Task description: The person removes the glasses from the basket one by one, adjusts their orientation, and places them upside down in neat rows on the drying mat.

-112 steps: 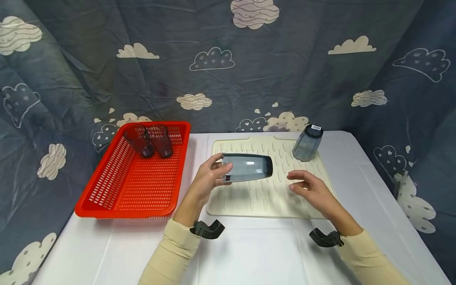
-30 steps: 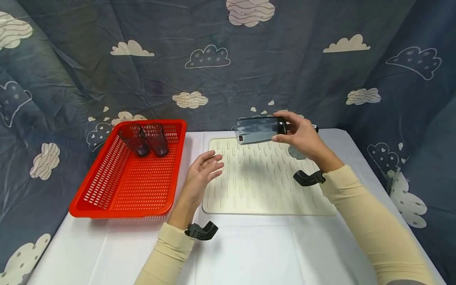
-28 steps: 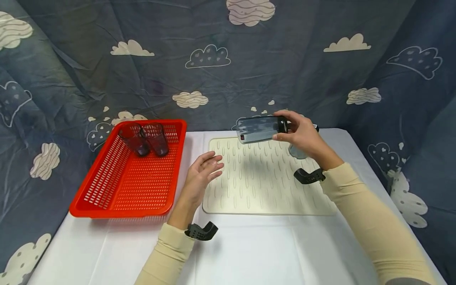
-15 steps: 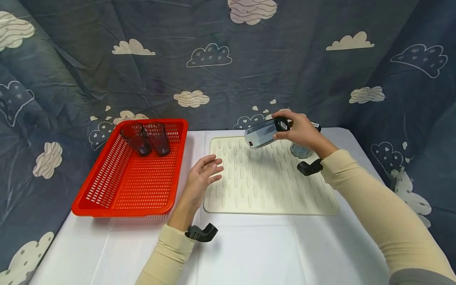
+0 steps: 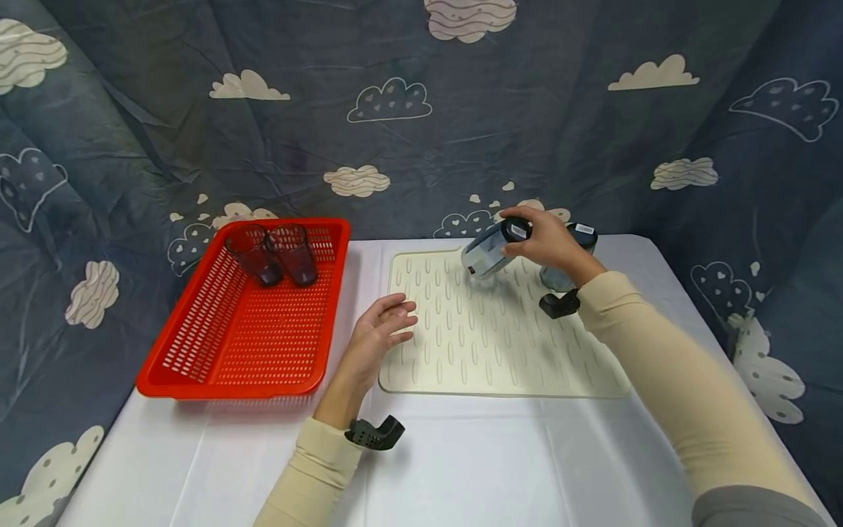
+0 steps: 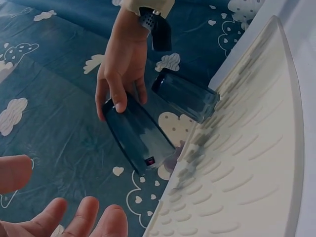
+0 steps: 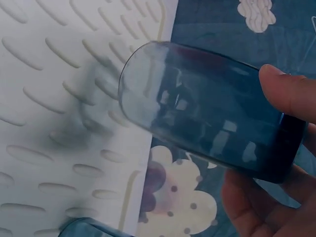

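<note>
Above the mat [image 5: 487, 359], right hand [image 5: 546, 240] fingers clamped on tilted glass [image 5: 483, 255] (left hand [image 5: 375, 334] fingers apart); best squared mouth-down before contact

The worktop [image 5: 461, 461] was white, with straight fold lines across its surface. On it lay a cream mat [image 5: 454, 351], patterned with rows of slim ovals; left of the mat, near but not touching it, sat a red basket [image 5: 270, 344] with perforated sides and bottom
</note>
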Available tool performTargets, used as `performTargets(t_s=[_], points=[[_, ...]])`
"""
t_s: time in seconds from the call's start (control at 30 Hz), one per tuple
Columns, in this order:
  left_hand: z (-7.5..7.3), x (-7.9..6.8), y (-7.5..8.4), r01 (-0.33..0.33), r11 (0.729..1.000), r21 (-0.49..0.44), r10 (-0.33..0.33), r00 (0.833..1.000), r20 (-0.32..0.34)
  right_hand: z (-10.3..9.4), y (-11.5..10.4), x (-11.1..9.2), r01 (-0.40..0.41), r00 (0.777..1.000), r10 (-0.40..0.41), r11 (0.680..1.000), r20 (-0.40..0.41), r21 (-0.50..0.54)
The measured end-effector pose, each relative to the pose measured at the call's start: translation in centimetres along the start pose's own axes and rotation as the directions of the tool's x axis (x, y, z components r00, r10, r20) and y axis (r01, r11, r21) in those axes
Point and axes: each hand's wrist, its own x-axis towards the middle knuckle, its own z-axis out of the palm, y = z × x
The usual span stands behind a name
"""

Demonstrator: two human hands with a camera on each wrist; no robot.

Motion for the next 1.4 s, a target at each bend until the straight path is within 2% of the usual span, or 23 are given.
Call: performTargets(t_s=[0.23, 0.47, 0.67, 0.9, 1.17, 1.4], points=[[-0.1, -0.1, -0.3, 0.013, 0.999, 0.029, -0.013, 1.000, 0.006, 0.9, -0.2, 1.0, -0.055, 0.998, 0.055, 0.998, -0.015, -0.018], [-0.1, -0.2, -0.5, 0.028, 0.999, 0.041, -0.029, 0.999, 0.023, 1.6, 0.1, 1.7, -0.113, 0.994, 0.113, 0.993, 0.005, -0.020], [-0.1, -0.2, -0.8, 0.043, 0.998, 0.047, -0.044, 0.999, 0.019, 2.3, 1.0, 2.0, -0.097, 0.995, 0.097, 0.995, 0.001, -0.020], [0.0, -0.1, -1.0, 0.061, 0.997, 0.036, -0.062, 0.998, 0.021, 3.7, 1.0, 2.4, -0.042, 0.999, 0.042, 0.999, -0.015, -0.003], [0.0, -0.1, -1.4, 0.068, 0.996, 0.054, -0.069, 0.997, 0.024, 4.5, 1.4, 2.6, -0.039, 0.999, 0.040, 0.999, -0.023, 0.035], [0.2, -0.1, -1.3, 0.068, 0.996, 0.060, -0.070, 0.997, 0.030, 4.3, 1.3, 2.4, -0.019, 0.999, 0.018, 1.000, -0.049, -0.011]])
